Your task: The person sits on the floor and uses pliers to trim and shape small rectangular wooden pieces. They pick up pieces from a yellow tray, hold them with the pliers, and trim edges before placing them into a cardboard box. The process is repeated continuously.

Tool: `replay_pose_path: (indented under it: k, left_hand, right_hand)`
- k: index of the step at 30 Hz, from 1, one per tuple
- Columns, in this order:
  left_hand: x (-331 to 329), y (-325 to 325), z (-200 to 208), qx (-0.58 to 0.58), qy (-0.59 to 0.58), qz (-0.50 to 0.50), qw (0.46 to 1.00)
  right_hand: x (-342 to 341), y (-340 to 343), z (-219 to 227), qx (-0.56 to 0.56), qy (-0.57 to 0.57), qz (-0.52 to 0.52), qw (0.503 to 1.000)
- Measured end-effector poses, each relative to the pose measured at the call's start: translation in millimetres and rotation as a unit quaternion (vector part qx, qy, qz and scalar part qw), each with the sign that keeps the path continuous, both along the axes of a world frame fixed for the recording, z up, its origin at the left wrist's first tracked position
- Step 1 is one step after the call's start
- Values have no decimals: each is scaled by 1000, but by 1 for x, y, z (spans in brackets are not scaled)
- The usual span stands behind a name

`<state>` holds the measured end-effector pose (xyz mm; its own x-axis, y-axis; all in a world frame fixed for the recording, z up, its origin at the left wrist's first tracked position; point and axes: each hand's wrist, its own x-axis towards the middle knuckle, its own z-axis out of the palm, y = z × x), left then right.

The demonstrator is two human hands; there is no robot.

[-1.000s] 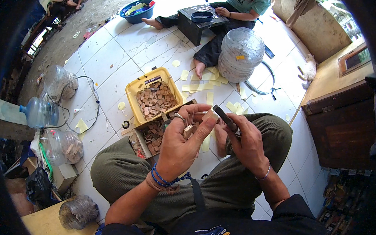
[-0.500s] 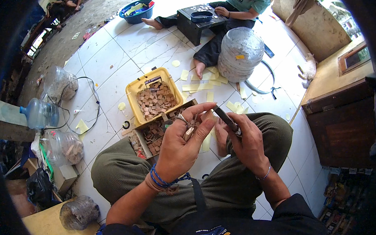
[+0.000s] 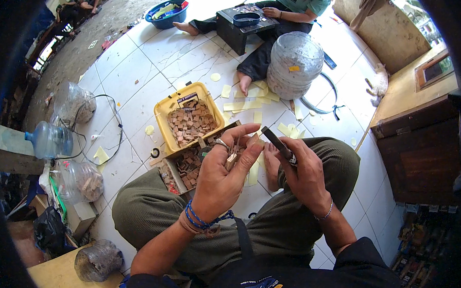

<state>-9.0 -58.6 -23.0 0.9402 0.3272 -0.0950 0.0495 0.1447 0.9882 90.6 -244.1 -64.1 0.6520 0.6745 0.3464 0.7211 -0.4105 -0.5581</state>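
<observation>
My left hand (image 3: 219, 180) is closed round several small brown square pieces (image 3: 232, 158), with one pale piece (image 3: 254, 139) pinched between thumb and fingers. Gripped in my right hand (image 3: 309, 179) is a dark, flat bar-shaped tool (image 3: 276, 142); its exact kind I cannot make out. Its far end stands close to the left fingertips, a small gap apart. Beneath and beyond the left hand lies a wooden box (image 3: 174, 175) of similar brown pieces, partly hidden. A yellow basin (image 3: 160, 113) heaped with more such pieces stands against its far side.
Pale yellow sheet scraps (image 3: 244, 105) lie on the white tiles (image 3: 132, 104). A co-worker sits beyond, at a low black table (image 3: 229, 30), beside a large clear plastic container (image 3: 295, 65). Plastic bottles (image 3: 50, 140) and a cable (image 3: 119, 117) are at left; a cat (image 3: 378, 83) lies at right.
The bar's tip has drawn slightly right, away from the piece at my left fingertips. My left hand has barely moved. The co-worker's raised hand has shifted left.
</observation>
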Motion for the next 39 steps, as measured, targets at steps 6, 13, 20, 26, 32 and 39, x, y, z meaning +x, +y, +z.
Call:
replay_pose_path:
  k: [6,13,20,26,32,39]
  left_hand:
    - [-2,2,-5,-43,52,-27,997]
    - [-2,3,-11,223,-24,-9,975]
    - [-2,5,-4,303,-42,-16,952]
    - [0,10,-3,257,-60,-54,963]
    - [-1,27,2,301,-71,-105,945]
    - [-10,42,9,257,-50,-184,948]
  right_hand:
    - [-1,-1,1,-8,28,7,1000]
    - [-2,1,-1,11,32,9,999]
    - [-2,-2,2,-1,52,18,998]
    - [-5,-5,6,27,236,48,970]
    - [0,-14,10,-14,365,130,922]
    - [-3,-14,7,-2,456,193,869]
